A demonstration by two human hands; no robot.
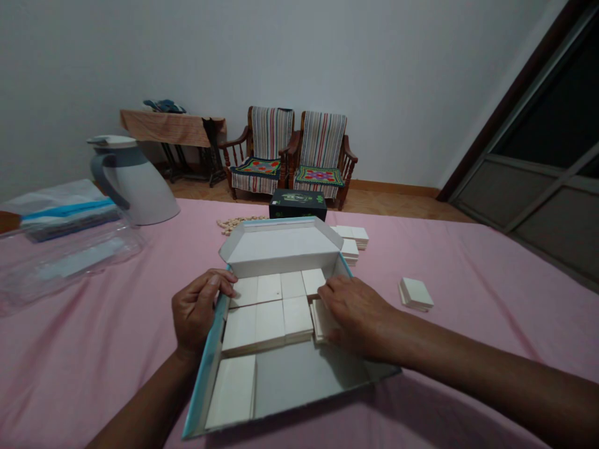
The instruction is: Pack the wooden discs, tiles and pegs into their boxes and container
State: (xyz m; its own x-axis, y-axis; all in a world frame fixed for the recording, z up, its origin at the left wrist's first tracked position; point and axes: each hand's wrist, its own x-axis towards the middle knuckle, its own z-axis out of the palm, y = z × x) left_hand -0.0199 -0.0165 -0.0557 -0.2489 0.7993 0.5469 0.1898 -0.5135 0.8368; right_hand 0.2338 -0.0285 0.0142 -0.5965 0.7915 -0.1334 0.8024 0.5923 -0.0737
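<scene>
A shallow light-blue cardboard box (297, 377) with its lid flap folded back lies on the bed-like pink surface in front of me. Two rows of square white wooden-looking tiles (269, 321) fill its far part, and another stack (233, 388) sits in the near left corner. My left hand (199, 305) is closed around the box's left wall, thumb on the rim. With my right hand (360, 315) I grip a small stack of white tiles (322, 319) at the right end of the second row; my fingers partly hide it.
A loose tile stack (416, 293) lies to the right, and more tile stacks (353, 236) stand behind the box. Beyond it are a black box (298, 204) and small wooden pieces (234, 224). A jug (143, 187) and a clear plastic tray (70, 262) are at the left on pink cloth (468, 349).
</scene>
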